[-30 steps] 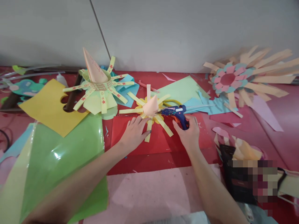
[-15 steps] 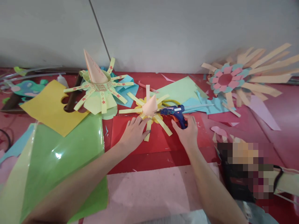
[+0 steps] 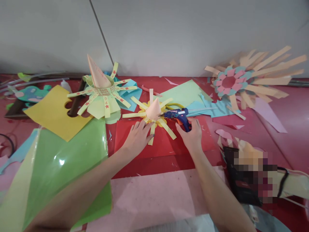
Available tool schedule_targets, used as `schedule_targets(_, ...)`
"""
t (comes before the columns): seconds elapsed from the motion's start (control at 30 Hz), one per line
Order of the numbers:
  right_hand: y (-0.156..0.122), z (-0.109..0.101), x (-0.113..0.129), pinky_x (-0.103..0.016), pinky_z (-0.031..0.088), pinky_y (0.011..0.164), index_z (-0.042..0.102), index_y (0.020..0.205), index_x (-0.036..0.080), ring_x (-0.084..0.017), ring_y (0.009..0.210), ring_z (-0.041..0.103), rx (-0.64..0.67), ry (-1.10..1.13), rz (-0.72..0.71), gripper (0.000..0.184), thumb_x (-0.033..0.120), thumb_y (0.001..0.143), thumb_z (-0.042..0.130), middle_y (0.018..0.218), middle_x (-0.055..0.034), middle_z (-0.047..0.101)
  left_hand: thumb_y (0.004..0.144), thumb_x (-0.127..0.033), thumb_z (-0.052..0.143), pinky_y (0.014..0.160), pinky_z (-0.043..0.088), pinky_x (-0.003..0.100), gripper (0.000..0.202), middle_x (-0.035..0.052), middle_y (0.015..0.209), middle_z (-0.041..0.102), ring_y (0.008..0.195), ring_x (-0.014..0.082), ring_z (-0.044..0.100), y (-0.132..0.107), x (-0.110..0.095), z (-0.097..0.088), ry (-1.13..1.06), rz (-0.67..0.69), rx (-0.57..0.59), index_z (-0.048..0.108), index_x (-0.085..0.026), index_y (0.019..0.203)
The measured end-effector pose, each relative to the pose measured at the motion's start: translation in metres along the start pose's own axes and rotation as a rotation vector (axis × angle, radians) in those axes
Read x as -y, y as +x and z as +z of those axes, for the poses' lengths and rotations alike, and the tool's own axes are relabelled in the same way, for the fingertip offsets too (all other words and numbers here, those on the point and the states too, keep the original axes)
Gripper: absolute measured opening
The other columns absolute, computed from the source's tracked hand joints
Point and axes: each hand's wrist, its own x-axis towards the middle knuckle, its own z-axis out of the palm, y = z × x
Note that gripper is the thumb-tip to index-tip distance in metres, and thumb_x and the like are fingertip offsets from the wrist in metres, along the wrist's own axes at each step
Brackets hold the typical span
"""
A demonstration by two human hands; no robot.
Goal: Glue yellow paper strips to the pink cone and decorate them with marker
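A small paper flower (image 3: 160,121) with a yellow scalloped base and pale yellow strips lies near the middle, and a pink paper cone (image 3: 153,109) stands on it. My left hand (image 3: 136,138) holds the flower at its lower left, with index finger and thumb on either side of one strip. In my right hand (image 3: 191,135) is a blue hot glue gun (image 3: 177,113), fingers wrapped round its handle. Its nozzle points left and meets the lower right side of the cone, as far as I can see. A small light glows on the gun's body.
Red paper (image 3: 164,148) lies under my hands. To the left are a paper hat (image 3: 102,91) with a tall cone, a yellow sheet (image 3: 58,112) and a green sheet (image 3: 70,167) in plastic. A strip-fringed paper ring (image 3: 238,82) stands back right, a dark case (image 3: 238,180) front right.
The view has shifted slightly. Both hands, the glue gun and the flower keep nearly the same positions, with the nozzle still at the cone.
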Motion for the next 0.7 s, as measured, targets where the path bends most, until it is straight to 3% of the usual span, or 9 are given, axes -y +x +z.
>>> schedule_targets(0.7,-0.0004,-0.0002,-0.0015,-0.034,0.047,0.073,0.056,0.092,0.02,-0.018,0.079,0.055,0.003,-0.03,-0.011,0.031,0.04,0.071,0.065,0.085,-0.0035,0.058,0.09,-0.034,0.05,0.085,0.043,0.038,0.044,0.0091,0.104,0.053,0.096,0.0241,0.048,0.0009,0.0023,-0.0001,-0.006,0.022,0.015,0.045,-0.017,0.131)
